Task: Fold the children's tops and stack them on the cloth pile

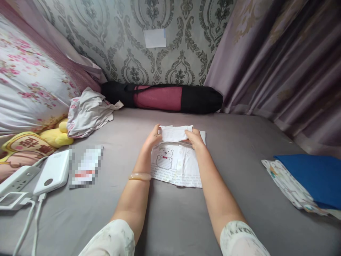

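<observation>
A small white shirt (pixel 186 167) with a bear drawing and rows of small print lies on the grey bedsheet in front of me. Its far part is raised and folded over toward me. My left hand (pixel 153 137) pinches the left end of this raised edge, and my right hand (pixel 196 138) grips the right end, thumb on top. Between the hands the white cloth is stretched fairly flat. The lower part of the shirt rests on the bed.
Folded clothes with a blue piece (pixel 311 177) on top lie at right. At left are a power bank (pixel 53 170), a power strip (pixel 20 177), cables, a yellow plush toy (pixel 57 137) and a crumpled cloth (pixel 90 110). A black and pink roll bag (pixel 160 97) lies along the wall.
</observation>
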### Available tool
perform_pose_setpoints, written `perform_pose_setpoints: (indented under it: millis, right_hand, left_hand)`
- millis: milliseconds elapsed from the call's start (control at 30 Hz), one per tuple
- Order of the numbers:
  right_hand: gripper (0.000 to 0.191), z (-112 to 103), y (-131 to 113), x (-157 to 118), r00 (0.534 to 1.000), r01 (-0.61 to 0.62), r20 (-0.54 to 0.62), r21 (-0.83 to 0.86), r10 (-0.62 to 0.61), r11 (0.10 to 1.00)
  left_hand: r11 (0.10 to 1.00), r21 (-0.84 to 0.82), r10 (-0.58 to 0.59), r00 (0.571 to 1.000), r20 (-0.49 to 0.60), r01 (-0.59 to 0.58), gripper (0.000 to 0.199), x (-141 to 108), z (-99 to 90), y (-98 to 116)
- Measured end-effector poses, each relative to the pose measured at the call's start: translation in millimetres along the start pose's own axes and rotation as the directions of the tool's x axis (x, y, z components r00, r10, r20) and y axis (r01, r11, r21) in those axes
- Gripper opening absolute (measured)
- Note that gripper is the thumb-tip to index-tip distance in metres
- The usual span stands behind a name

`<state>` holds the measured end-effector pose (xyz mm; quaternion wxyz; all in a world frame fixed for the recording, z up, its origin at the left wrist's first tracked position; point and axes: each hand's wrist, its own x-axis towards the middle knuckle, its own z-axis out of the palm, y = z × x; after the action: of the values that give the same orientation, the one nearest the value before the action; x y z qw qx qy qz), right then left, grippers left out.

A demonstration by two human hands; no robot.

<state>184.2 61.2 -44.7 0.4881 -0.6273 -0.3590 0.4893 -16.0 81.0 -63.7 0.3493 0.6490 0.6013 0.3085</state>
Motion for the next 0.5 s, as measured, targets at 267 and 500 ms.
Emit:
perform_pose_setpoints:
  millis: [267,500]
  right_hand:
    - [0.029,-20,17,21,0.997,-0.031,-0.08,-0.353,0.003,0.935]
    - [0.022,-36,16,21,0.995,-0.008,-0.082,-0.652,-0.06,0.758]
  left_hand:
    - [0.916,0.402,-0.024,0.997,0.071,-0.006,0.078,-6,9.9,5]
    - [0.906,0.423,-0.02,0.996,0.083,-0.017,0.076,-8,9.9,6]
